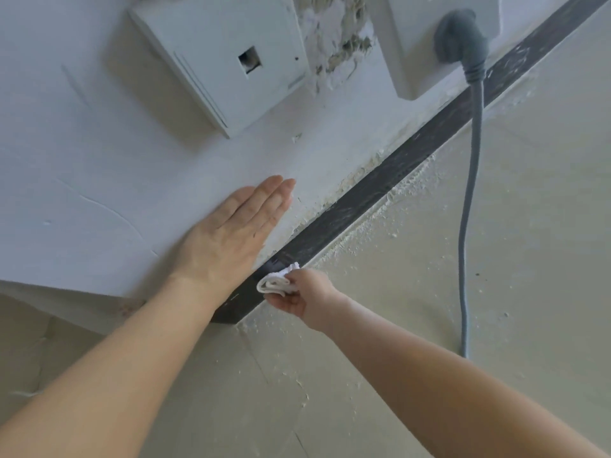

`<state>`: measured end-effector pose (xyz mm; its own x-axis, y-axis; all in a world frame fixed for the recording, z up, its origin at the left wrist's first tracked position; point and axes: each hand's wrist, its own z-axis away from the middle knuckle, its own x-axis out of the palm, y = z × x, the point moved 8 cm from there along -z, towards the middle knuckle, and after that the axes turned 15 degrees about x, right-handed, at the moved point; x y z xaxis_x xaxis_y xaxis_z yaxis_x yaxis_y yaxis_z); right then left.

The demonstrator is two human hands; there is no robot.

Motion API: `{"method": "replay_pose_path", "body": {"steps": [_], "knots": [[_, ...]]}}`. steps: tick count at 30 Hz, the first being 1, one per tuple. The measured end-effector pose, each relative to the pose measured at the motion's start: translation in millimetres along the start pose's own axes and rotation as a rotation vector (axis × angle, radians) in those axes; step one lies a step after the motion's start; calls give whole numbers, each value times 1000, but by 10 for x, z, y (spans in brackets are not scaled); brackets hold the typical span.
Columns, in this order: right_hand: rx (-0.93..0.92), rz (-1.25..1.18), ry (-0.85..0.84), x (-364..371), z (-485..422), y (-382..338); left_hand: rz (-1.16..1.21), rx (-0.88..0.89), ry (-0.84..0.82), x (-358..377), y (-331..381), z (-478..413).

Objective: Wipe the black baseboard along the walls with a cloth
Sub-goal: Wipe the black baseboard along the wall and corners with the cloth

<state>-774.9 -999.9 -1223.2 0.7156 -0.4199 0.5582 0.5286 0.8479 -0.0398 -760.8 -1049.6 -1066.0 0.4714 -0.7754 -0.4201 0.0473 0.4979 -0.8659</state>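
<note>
**Cloth pressed to a dusty black baseboard near a wall corner**

Seen from above, two bare forearms reach toward the foot of a white wall. The right hand (299, 297) pinches a small folded white cloth (277, 281) between thumb and curled fingers. The cloth sticks out past the fingertips and touches the black baseboard (370, 196), close to the baseboard's near end at the wall corner.

The left hand (228, 233) lies flat on the white wall (82, 160) just above the baseboard, fingers straight and held together, pointing along the wall. It sits just beside the cloth, on the wall side.

The baseboard runs diagonally from the corner up to the top right. Pale dust streaks its surface ahead of the cloth, and white crumbs line the beige floor (496, 226) along its edge.

Higher on the wall are a white data socket plate (231, 61), a patch of broken plaster (337, 38), and a grey plug (463, 38) whose cable (469, 209) hangs down across the baseboard to the floor.
</note>
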Motion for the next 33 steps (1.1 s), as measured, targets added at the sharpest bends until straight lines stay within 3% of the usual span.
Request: {"method": "replay_pose_path", "body": {"steps": [6, 9, 12, 14, 18, 20, 26, 29, 33], "knots": [[-158, -2, 145, -422, 275, -667, -3, 20, -52, 16, -20, 10], [-282, -169, 171, -673, 464, -868, -16, 21, -60, 29, -17, 4], [-374, -306, 280, -875, 582, -789, -22, 15, -51, 33, -15, 16], [-335, -204, 334, -830, 491, -550, -17, 16, -40, 32, -8, 21], [-87, 103, 121, -319, 64, 70, -6, 25, -36, 28, -6, 12], [-39, 65, 69, -186, -34, 129, -9, 26, -41, 34, -9, 12], [-220, -19, 188, -496, 97, -648, 14, 32, -45, 36, -14, 17], [-313, -194, 249, -872, 398, -974, 0, 29, -49, 45, -13, 20], [-342, -322, 246, -1092, 698, -906, 1, 18, -32, 42, -2, 17]]}}
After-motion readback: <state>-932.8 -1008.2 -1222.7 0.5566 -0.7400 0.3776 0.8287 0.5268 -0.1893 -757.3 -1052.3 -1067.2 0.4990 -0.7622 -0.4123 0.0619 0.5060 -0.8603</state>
